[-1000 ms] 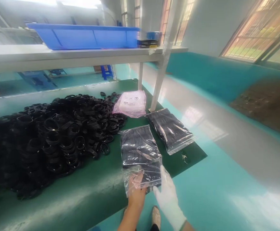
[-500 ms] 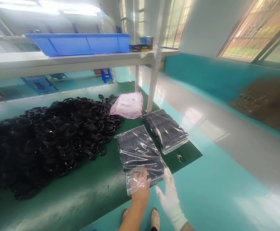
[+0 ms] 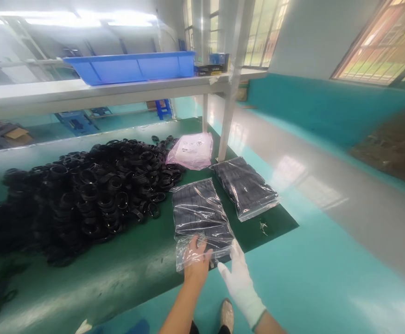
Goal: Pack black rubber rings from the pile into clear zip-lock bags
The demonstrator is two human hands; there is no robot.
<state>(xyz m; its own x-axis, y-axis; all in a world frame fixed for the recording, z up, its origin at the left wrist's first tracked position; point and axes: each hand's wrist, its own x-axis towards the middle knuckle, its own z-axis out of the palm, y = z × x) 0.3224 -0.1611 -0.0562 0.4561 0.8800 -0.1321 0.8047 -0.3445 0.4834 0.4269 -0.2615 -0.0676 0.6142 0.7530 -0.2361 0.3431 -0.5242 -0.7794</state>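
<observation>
A clear zip-top plastic bag (image 3: 200, 208) filled with rows of black pieces lies flat near the green table's front edge. My bare left hand (image 3: 197, 260) rests at the bag's near end, fingers spread against the loose plastic; whether some fingertips are under the film I cannot tell. At the near right corner of the same bag is my right hand (image 3: 239, 276) in a white glove, fingers stretched out and thumb apart, its fingertips touching the bag's edge. A second filled bag (image 3: 246, 188) lies to the right, beside the shelf post.
A large heap of black loop-shaped pieces (image 3: 108, 185) covers the table's left side. Behind the bags sits a pinkish plastic package (image 3: 190, 150). The shelf post (image 3: 227, 116) rises at the back, and a blue bin (image 3: 133, 68) stands on the shelf. Small scraps (image 3: 263, 227) lie near the right corner.
The near end of the front bag has swung a little to the left, widening the gap to the second bag. Both hands have moved with it. The view has shifted slightly left.
</observation>
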